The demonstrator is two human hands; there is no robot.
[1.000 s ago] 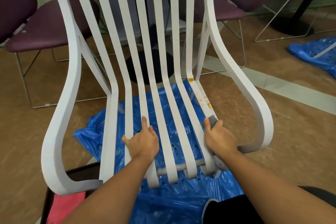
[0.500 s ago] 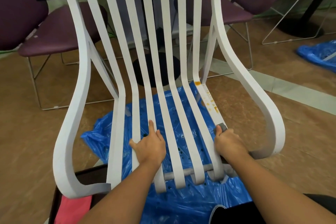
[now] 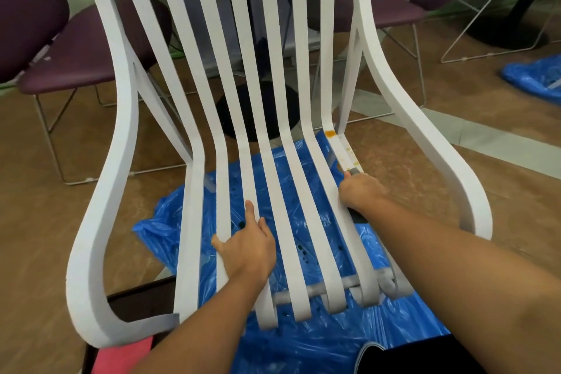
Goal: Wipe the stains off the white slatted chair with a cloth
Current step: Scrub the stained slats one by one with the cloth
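Grips grey cloth (image 3: 352, 173) in right hand (image 3: 359, 193) against white chair (image 3: 194, 222), just below orange stains (image 3: 347, 149); rests left hand (image 3: 247, 252) flat on middle slats (image 3: 247, 173).

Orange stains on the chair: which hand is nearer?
Right. The right hand grips a cloth just short of the orange stains on the same slat; the left hand rests several slats away.

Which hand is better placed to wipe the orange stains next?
Right hand: it grips the grey cloth on the stained slat, beside the orange stains. Left hand only rests on middle slats.
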